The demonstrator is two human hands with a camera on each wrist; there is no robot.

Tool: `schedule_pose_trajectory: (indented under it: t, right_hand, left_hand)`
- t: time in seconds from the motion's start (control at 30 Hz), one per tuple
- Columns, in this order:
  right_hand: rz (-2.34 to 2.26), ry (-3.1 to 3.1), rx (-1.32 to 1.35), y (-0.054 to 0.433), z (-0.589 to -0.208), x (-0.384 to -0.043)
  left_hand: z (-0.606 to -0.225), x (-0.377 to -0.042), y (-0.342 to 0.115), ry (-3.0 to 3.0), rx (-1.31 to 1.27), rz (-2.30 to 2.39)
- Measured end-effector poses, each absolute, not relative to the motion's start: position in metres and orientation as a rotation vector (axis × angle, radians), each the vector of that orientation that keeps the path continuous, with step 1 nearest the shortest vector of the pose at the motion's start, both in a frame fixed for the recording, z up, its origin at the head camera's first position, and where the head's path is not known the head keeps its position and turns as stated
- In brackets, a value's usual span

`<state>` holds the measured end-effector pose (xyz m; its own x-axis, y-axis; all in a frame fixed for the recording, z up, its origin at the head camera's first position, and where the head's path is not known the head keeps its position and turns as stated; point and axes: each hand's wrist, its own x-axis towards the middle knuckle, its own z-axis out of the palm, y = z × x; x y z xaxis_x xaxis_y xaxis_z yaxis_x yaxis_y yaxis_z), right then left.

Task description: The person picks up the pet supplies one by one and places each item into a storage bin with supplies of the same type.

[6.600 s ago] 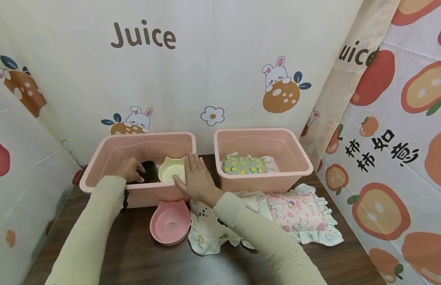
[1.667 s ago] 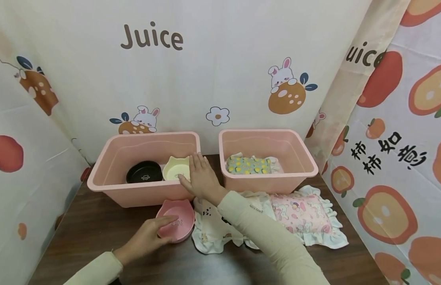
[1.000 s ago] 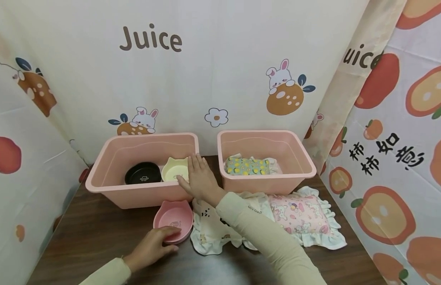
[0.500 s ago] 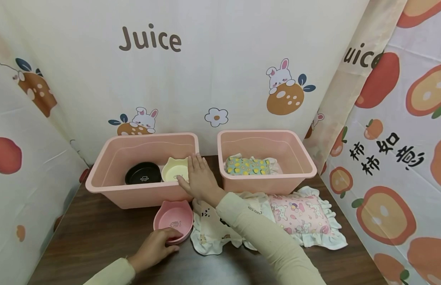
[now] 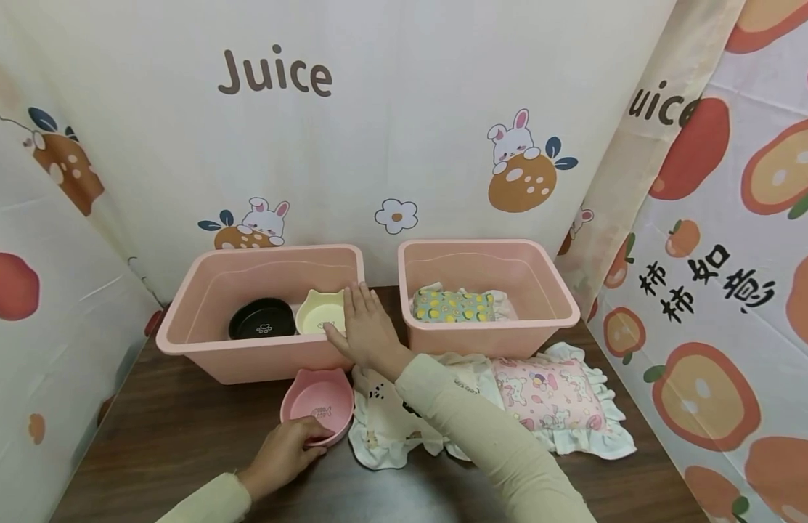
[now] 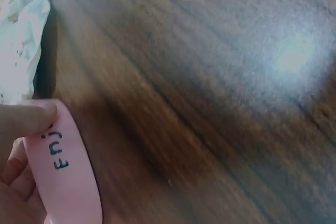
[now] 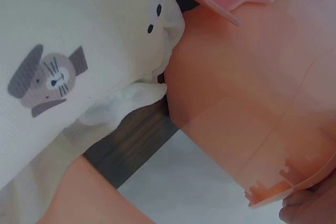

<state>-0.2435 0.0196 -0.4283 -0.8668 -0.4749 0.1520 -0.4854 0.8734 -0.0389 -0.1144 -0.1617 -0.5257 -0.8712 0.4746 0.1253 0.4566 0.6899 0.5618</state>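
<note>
Inside left bin (image 5: 247, 361): black bowl (image 5: 263, 318), yellow bowl (image 5: 321, 311); left fingers (image 5: 304, 428) pinch pink bowl (image 5: 321, 396); right fingers (image 5: 360, 303) straight.

A: Your head view is evenly, softly lit, though you get a pale sheen on the dark brown wood-grain table (image 5: 149, 443) at bottom centre.
B: Your left-wrist view catches a white glare spot on it, upper right, and its grain looks soft.
A: Your right-wrist view is hazy, rendering a pink rectangular plastic tub (image 7: 247, 77) washed-out orange.
</note>
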Motion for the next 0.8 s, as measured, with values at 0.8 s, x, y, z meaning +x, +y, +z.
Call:
schedule_pose_trajectory:
  t: [0.8]
  right_hand:
    - [0.109, -2.922, 0.750, 0.020, -0.428, -0.242]
  left_hand:
    - [-0.514, -0.110, -0.179, 2.829, 0.953, 1.019]
